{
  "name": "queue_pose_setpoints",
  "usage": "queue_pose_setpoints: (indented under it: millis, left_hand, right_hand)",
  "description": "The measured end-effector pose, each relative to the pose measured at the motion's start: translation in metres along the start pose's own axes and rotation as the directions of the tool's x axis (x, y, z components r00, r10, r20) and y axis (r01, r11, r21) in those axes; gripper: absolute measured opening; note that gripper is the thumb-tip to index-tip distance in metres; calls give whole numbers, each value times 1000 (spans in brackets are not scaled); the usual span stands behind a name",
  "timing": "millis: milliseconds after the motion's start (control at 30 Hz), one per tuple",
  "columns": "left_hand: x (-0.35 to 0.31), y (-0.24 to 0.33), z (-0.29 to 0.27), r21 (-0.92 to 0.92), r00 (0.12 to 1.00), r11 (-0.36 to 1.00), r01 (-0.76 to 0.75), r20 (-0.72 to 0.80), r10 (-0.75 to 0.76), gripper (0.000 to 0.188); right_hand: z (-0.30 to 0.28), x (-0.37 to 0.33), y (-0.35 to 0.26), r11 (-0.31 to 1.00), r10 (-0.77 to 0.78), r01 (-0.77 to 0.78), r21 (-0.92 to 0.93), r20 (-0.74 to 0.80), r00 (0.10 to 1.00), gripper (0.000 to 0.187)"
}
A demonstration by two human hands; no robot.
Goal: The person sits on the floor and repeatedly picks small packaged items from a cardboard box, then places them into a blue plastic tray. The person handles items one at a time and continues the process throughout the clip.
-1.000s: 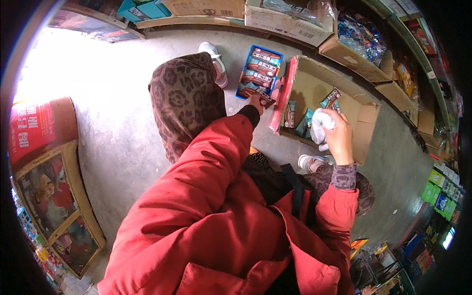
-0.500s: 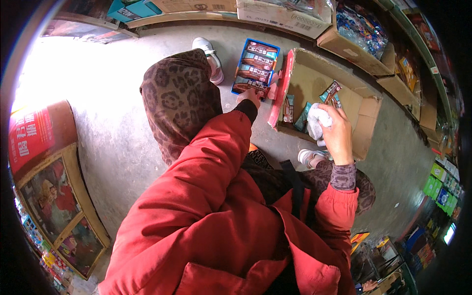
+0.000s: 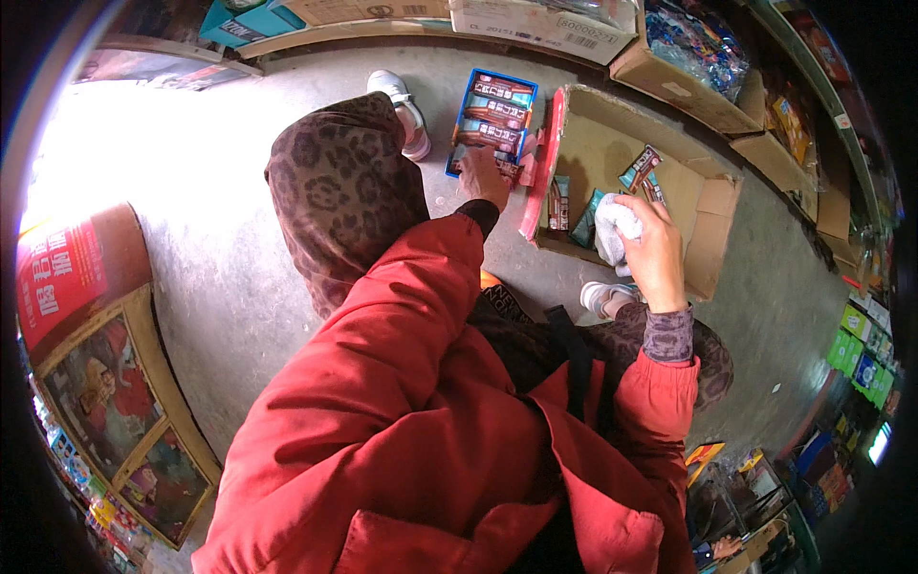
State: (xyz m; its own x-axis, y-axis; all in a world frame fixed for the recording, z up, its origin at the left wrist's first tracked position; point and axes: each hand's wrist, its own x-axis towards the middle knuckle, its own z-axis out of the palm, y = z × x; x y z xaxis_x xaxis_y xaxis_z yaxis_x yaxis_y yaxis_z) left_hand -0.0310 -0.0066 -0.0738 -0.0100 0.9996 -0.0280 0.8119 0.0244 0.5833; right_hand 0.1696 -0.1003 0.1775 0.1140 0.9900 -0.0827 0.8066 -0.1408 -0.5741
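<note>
At the near end of a blue-edged display box (image 3: 453, 143), my left hand (image 3: 485, 179) has its fingers on a brown wrapped snack bar (image 3: 501, 170), which they partly cover. Several more wrapped bars (image 3: 495, 113) lie stacked in rows beyond it. My right hand (image 3: 656, 251) grips a crumpled whitish cloth (image 3: 612, 230) above the near side of an open carton (image 3: 703, 215). Inside that carton, loose bars (image 3: 639, 168) lie toward the middle, another brown bar (image 3: 558, 203) rests by the left wall, and a teal one (image 3: 587, 220) is partly behind the cloth.
Cardboard boxes (image 3: 545, 31) line a low shelf at the far side, one holding shiny wrapped goods (image 3: 690, 53). To the left stands a wood-framed glass case (image 3: 134, 383) with a red panel. My shoes flank the boxes. Another person's hand (image 3: 727, 547) shows at the lower right.
My left hand has shifted slightly, its fingers reaching further over the near bar in the display box. The right hand still holds the cloth. The whole view has moved a little.
</note>
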Motion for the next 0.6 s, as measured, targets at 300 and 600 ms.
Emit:
queue_pose_setpoints:
  millis: [300,600]
  left_hand:
    - [14,-13,2,405,934,851,-335,262,243,16]
    - [19,-21,5,486,948,819,-305,238,212,13]
  right_hand:
    - [1,0,1,999,33,-33,4,18,999,40]
    - [-1,-1,2,1000,28,-28,5,9,1000,42]
